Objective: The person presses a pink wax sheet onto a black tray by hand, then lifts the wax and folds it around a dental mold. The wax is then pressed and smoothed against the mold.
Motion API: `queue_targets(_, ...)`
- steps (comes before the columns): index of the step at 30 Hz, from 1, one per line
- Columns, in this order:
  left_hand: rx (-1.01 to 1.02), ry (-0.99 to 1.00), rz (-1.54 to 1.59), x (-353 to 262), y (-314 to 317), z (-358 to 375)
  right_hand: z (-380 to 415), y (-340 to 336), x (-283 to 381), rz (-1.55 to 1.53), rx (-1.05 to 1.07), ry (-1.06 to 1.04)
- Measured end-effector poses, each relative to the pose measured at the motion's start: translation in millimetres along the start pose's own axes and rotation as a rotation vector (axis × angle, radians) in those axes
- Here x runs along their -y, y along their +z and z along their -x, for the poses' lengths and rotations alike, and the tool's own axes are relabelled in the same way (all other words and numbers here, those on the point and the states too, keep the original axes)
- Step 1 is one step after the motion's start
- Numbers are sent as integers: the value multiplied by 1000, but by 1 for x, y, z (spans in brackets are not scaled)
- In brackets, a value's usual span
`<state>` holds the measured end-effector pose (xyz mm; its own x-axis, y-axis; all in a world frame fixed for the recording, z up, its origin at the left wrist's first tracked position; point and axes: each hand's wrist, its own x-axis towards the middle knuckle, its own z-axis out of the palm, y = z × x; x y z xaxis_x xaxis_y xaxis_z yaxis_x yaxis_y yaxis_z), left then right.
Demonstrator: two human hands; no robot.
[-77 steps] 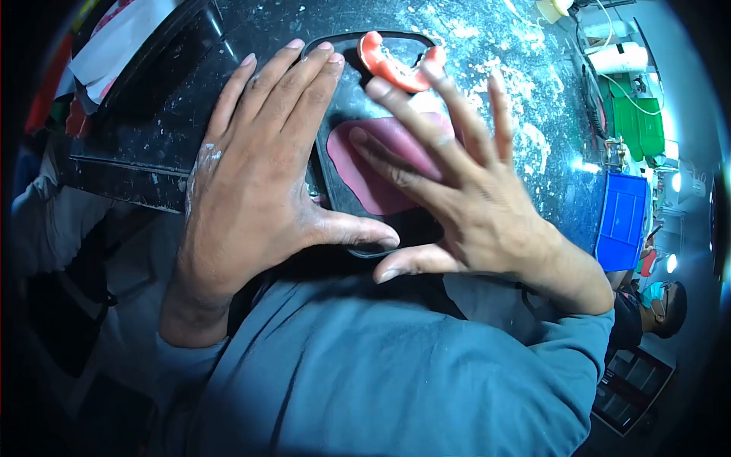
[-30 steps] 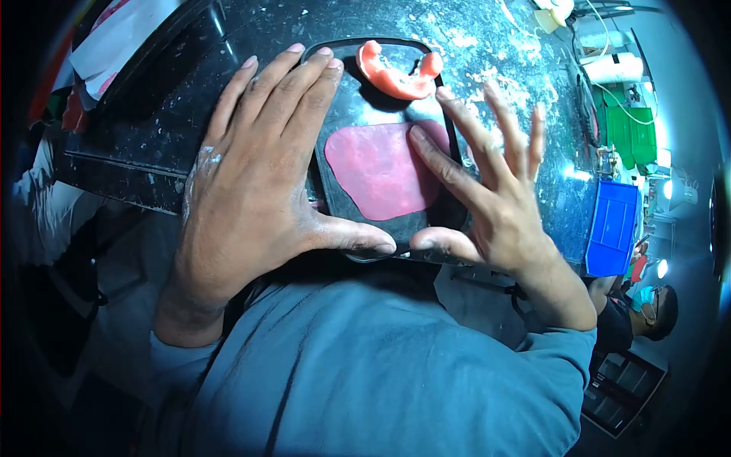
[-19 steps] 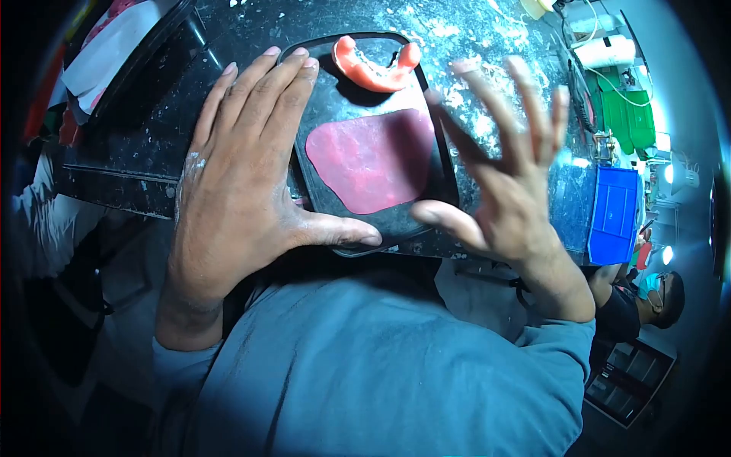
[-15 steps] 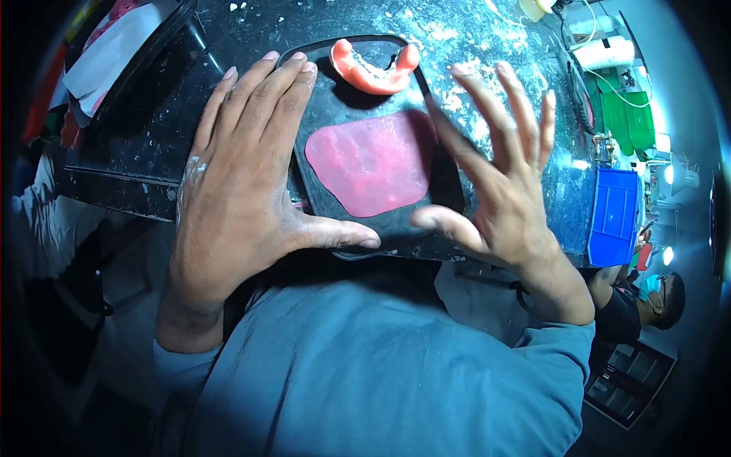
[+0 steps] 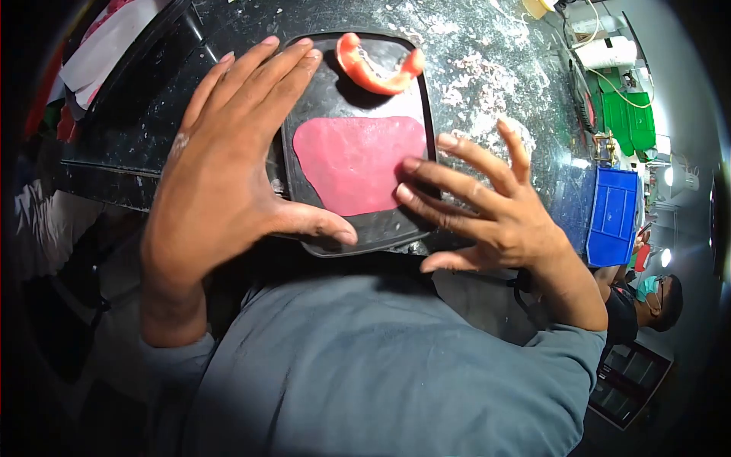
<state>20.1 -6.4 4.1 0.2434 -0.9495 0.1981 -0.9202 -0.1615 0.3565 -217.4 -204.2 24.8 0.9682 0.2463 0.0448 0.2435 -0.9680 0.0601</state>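
Note:
A flat pink sheet (image 5: 358, 164) with rounded, uneven edges lies on a black tray (image 5: 373, 242). Behind it on the tray stands an orange-red, horseshoe-shaped denture piece (image 5: 371, 78), with pale bits along its inner side. My left hand (image 5: 221, 171) is open along the tray's left side, fingers stretched forward and thumb reaching over the near left corner. Fingers spread, my right hand (image 5: 491, 209) is over the tray's right edge. Two of its fingertips are right at the sheet's right margin. Neither hand holds anything.
White crumbs and powder (image 5: 487, 84) are scattered on the dark table right of the tray. A blue bin (image 5: 613, 217) and a green bin (image 5: 626, 118) stand at the right. Beyond them is another person (image 5: 655, 301). A dark container with white sheets (image 5: 114, 46) is at upper left.
My right hand has moved down and left, its fingertips now at the pink sheet's edge. My left hand has shifted slightly left. The lighting has turned less blue.

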Motion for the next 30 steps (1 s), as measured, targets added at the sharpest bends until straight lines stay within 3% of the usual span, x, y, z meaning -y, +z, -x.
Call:
queue_targets(5,62,65,-11,9,-6,-6,-16,-9,6,-75,-69,-8)
queue_targets(6,73,75,-15,10,-7,-6,-13,4,2,-47,-17,-147)
queue_targets(8,82,84,-25,10,-9,-7,-23,-12,1,-139,-47,-74)
queue_targets(15,70,95,-24,13,-6,-6,-38,-11,-6,-182,-99,-138)
queue_targets(18,66,103,-3,13,-5,-5,-41,1,-1,-97,19,-272)
queue_targets(22,71,106,19,13,-6,-5,-46,-15,-3,-154,-128,-176)
queue_targets(26,63,107,40,16,-5,-5,-48,-3,0,-205,-50,-153)
queue_targets(27,62,108,41,16,-5,-5,-48,-7,-2,-172,-124,-153)
queue_targets(30,60,113,43,17,-4,-3,-50,-2,2,-212,39,-217)
